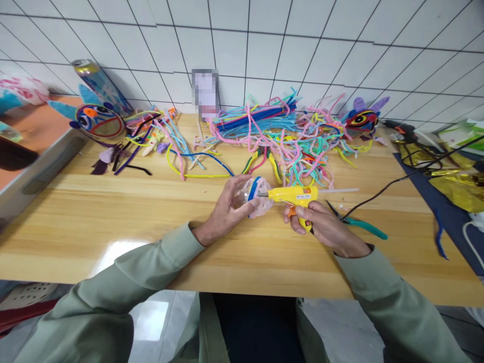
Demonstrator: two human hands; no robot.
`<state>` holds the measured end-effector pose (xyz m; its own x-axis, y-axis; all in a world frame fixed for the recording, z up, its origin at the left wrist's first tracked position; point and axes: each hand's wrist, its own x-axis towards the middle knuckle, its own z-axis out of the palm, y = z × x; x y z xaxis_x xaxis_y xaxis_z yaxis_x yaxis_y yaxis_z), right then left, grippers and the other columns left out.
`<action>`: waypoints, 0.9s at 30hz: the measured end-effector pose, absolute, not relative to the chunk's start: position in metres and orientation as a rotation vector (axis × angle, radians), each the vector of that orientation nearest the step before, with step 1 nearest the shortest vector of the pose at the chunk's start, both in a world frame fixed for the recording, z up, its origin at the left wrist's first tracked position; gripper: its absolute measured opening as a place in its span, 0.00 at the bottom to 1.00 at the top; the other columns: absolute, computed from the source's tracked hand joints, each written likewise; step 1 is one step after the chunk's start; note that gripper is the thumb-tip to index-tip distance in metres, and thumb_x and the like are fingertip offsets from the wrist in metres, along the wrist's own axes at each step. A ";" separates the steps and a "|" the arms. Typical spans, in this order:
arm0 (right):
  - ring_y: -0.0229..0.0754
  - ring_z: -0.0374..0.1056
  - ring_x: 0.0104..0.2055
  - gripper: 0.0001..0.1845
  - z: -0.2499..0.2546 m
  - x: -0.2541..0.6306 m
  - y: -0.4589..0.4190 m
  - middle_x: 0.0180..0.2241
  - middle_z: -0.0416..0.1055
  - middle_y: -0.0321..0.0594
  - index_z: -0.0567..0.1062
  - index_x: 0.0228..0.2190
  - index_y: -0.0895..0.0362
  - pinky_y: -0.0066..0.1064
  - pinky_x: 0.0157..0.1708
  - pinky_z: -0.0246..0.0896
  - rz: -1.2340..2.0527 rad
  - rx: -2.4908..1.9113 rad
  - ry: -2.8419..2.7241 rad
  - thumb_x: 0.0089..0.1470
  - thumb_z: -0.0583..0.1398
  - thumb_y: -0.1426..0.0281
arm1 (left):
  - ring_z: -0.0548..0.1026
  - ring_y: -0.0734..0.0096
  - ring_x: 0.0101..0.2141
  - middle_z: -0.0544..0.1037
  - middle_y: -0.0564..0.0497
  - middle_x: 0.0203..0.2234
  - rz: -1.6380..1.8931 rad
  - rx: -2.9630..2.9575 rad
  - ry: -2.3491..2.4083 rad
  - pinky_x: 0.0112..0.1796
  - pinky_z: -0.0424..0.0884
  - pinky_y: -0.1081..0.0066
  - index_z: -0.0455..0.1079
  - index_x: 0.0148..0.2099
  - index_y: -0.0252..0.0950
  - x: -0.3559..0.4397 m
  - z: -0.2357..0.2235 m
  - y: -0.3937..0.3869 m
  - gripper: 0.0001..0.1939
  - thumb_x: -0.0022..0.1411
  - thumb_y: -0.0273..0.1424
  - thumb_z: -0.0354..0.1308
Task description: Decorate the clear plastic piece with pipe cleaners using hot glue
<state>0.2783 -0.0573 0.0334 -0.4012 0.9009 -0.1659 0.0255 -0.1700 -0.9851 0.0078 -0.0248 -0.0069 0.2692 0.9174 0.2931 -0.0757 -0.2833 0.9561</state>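
The left hand (226, 205) has its fingers curled around a clear bottle (267, 207), thumb on the near side and the others behind, so the bottle is pinched between them, just above the surface (151, 217) or on it; which one cannot be told. A blue band (254, 188) circles the bottle just beyond the left fingertips.

The right hand (317, 222) has its fingers closed around the handle of a yellow glue gun (293, 194), with a finger at the orange trigger (292, 210); whether it is pressed cannot be told. The nozzle (262, 194) points left from these fingers, its tip at the band near the left thumb; contact is unclear. A glue stick (342, 190) juts from the gun's back, above and right of the right fingers. Teal pliers (366, 228) lie just right of that hand, and a black cord (385, 187) runs away beyond it.

Yellow-and-black pliers (279, 169) lie beyond the gap between the two hands, beside a tangle of pipe cleaners (310, 151). Behind these, farther from the fingers, is a blue bundle (257, 120). Well off to the left fingers' far left stands a can (104, 85), near a bird-like mask (99, 123); another mask (360, 121) sits far beyond the right fingers.
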 end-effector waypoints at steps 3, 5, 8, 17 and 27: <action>0.41 0.63 0.26 0.24 0.033 0.278 -0.057 0.24 0.73 0.39 0.82 0.32 0.56 0.41 0.37 0.61 1.643 -1.110 -1.412 0.64 0.66 0.47 | 0.73 0.52 0.67 0.74 0.43 0.62 1.204 1.514 0.818 0.69 0.69 0.49 0.66 0.66 0.44 0.008 -0.006 -0.025 0.27 0.70 0.42 0.68; 0.41 0.62 0.25 0.25 0.033 0.278 -0.058 0.24 0.73 0.39 0.82 0.31 0.55 0.40 0.35 0.60 1.651 -1.106 -1.416 0.63 0.66 0.46 | 0.72 0.51 0.67 0.74 0.43 0.62 1.209 1.513 0.819 0.69 0.69 0.48 0.66 0.66 0.44 0.007 -0.006 -0.025 0.27 0.70 0.42 0.68; 0.41 0.62 0.25 0.24 0.034 0.279 -0.058 0.25 0.73 0.38 0.83 0.35 0.55 0.40 0.34 0.59 1.662 -1.091 -1.402 0.63 0.67 0.46 | 0.72 0.51 0.67 0.74 0.43 0.62 1.214 1.509 0.815 0.70 0.68 0.48 0.66 0.66 0.44 0.007 -0.007 -0.025 0.27 0.70 0.43 0.69; 0.48 0.71 0.36 0.22 0.034 0.278 -0.057 0.27 0.75 0.41 0.82 0.32 0.54 0.42 0.43 0.61 1.629 -1.106 -1.435 0.64 0.67 0.48 | 0.72 0.51 0.67 0.73 0.43 0.62 1.226 1.513 0.811 0.71 0.67 0.47 0.66 0.65 0.44 0.008 -0.007 -0.025 0.28 0.70 0.44 0.69; 0.40 0.63 0.25 0.22 0.035 0.277 -0.057 0.26 0.75 0.38 0.82 0.34 0.56 0.40 0.36 0.59 1.678 -1.116 -1.385 0.63 0.67 0.49 | 0.71 0.50 0.69 0.74 0.43 0.63 1.220 1.494 0.793 0.72 0.66 0.46 0.66 0.66 0.44 0.008 -0.008 -0.025 0.27 0.70 0.42 0.69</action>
<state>0.2774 -0.0572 0.0354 -0.3989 0.8970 -0.1905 0.0169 -0.2005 -0.9795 0.0077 -0.0252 -0.0077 0.2736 0.9157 0.2944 -0.1026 -0.2766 0.9555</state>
